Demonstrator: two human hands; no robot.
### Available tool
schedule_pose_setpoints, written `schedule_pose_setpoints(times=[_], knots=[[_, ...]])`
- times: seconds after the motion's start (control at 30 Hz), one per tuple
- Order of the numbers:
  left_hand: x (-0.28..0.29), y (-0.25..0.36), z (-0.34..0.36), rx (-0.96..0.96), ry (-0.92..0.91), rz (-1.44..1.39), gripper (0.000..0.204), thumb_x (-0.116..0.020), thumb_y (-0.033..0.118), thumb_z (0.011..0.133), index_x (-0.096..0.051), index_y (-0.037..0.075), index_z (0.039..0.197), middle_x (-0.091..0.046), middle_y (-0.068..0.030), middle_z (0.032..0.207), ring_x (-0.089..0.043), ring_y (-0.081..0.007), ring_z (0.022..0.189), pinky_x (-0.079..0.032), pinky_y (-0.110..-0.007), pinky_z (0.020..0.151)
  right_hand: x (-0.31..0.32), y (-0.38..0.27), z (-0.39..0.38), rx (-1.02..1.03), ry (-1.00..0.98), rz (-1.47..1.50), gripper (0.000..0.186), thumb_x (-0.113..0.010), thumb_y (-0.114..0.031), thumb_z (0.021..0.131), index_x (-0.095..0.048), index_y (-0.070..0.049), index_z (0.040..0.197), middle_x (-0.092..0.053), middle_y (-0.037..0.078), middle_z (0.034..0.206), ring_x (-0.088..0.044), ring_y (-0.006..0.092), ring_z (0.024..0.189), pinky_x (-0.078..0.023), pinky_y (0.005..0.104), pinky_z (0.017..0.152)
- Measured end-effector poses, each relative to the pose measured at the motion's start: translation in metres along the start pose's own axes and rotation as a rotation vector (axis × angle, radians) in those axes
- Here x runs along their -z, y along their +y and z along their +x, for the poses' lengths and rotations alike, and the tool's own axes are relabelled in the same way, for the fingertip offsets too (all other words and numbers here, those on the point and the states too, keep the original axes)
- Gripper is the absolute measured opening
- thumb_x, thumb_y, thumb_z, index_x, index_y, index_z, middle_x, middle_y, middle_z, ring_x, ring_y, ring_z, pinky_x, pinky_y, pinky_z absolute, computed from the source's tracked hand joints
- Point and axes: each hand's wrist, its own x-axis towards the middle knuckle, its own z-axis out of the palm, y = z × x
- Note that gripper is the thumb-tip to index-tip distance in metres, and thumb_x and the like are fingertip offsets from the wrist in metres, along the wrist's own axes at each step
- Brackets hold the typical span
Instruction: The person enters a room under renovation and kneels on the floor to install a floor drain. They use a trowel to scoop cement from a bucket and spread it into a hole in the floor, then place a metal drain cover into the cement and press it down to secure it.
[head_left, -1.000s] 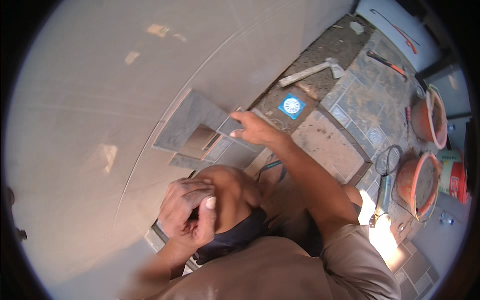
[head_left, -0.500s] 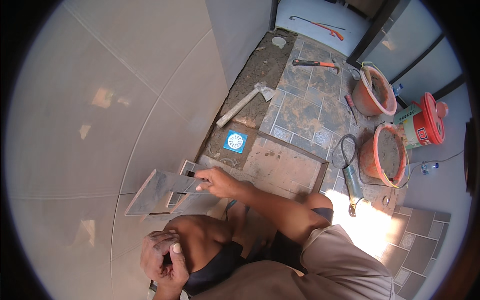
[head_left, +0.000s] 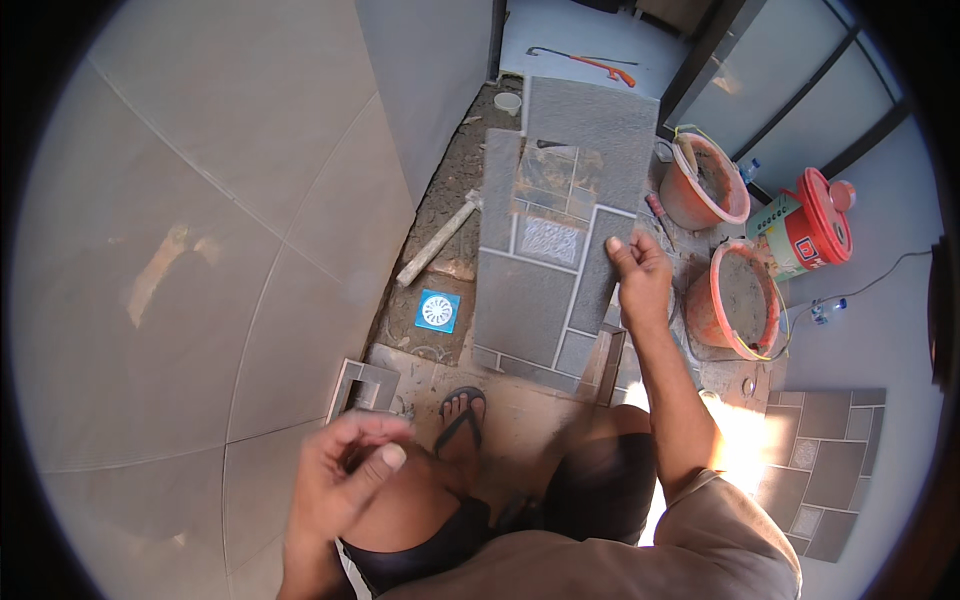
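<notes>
A grey patterned floor tile (head_left: 525, 305) with pale joint lines and a squarish cutout is held up before me, tilted over the floor. My right hand (head_left: 643, 280) grips its right edge, thumb on the face. Floor tiles and part of a dark hammer handle (head_left: 550, 144) show through the cutout. My left hand (head_left: 350, 470) hovers over my left knee, slightly blurred, fingers curled and thumb apart, with nothing in it. Below the held tile's left side, a white round drain grate on a blue square (head_left: 437, 311) is set in the mortar strip.
An axe with a wooden handle (head_left: 438, 240) lies on the mortar (head_left: 425, 212). Two orange mortar buckets (head_left: 705, 205) and a red-lidded tub (head_left: 800, 225) stand right. A tile piece with an opening (head_left: 362, 385) leans by the left wall. Another patterned tile (head_left: 825, 450) lies lower right.
My right hand has carried the tile from beside the left wall to the right and turned its patterned face toward me. The left hand's fingers have loosened. The view has shifted slightly.
</notes>
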Motion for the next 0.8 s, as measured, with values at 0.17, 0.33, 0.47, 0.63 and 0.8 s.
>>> schedule_pose_setpoints(times=[0.17, 0.33, 0.47, 0.63, 0.8], knots=[[0.001, -0.116, 0.16, 0.366, -0.21, 0.073, 0.065, -0.067, 0.04, 0.102, -0.049, -0.001, 0.149, -0.066, -0.0112, 0.13, -0.064, -0.0202, 0.117, -0.054, -0.036, 0.093, 0.068, 0.079, 0.055, -0.171, 0.273, 0.097, 0.019, -0.067, -0.008, 0.099, -0.069, 0.009, 0.108, -0.072, 0.01, 0.097, -0.065, 0.0155, 0.082, -0.05, 0.0302, 0.073], [-0.061, -0.226, 0.232, 0.669, -0.258, -0.511, 0.061, -0.068, 0.043, 0.101, -0.047, 0.007, 0.146, -0.063, -0.0122, 0.134, -0.065, -0.0276, 0.117, -0.058, -0.047, 0.092, 0.099, 0.157, 0.06, -0.356, 0.391, 0.304, 0.015, -0.065, -0.007, 0.101, -0.068, 0.006, 0.108, -0.069, 0.012, 0.102, -0.064, 0.0207, 0.083, -0.053, 0.0378, 0.075], [-0.086, -0.262, 0.259, 0.589, -0.277, -0.769, 0.029, -0.066, 0.02, 0.103, -0.06, 0.01, 0.129, -0.069, -0.0105, 0.122, -0.07, -0.0295, 0.106, -0.06, -0.052, 0.089, 0.098, 0.2, 0.062, -0.505, 0.429, 0.349, 0.014, -0.066, -0.008, 0.101, -0.067, 0.005, 0.105, -0.068, 0.012, 0.097, -0.066, 0.0241, 0.084, -0.056, 0.0398, 0.079], [-0.099, -0.302, 0.275, 0.629, -0.047, -0.659, 0.025, -0.066, 0.007, 0.1, -0.064, 0.009, 0.125, -0.074, -0.0077, 0.108, -0.073, -0.024, 0.094, -0.062, -0.043, 0.078, 0.084, 0.252, 0.096, -0.607, 0.406, 0.395, 0.017, -0.071, -0.007, 0.098, -0.067, 0.005, 0.11, -0.07, 0.011, 0.1, -0.068, 0.0232, 0.092, -0.056, 0.0375, 0.085], [-0.118, -0.304, 0.308, 0.546, -0.003, -0.731, 0.025, -0.06, 0.006, 0.103, -0.063, 0.009, 0.128, -0.072, -0.004, 0.104, -0.07, -0.0204, 0.087, -0.061, -0.046, 0.08, 0.076, 0.301, 0.141, -0.538, 0.381, 0.415, 0.016, -0.069, -0.004, 0.098, -0.07, 0.004, 0.112, -0.071, 0.009, 0.103, -0.067, 0.0199, 0.091, -0.053, 0.0314, 0.083]])
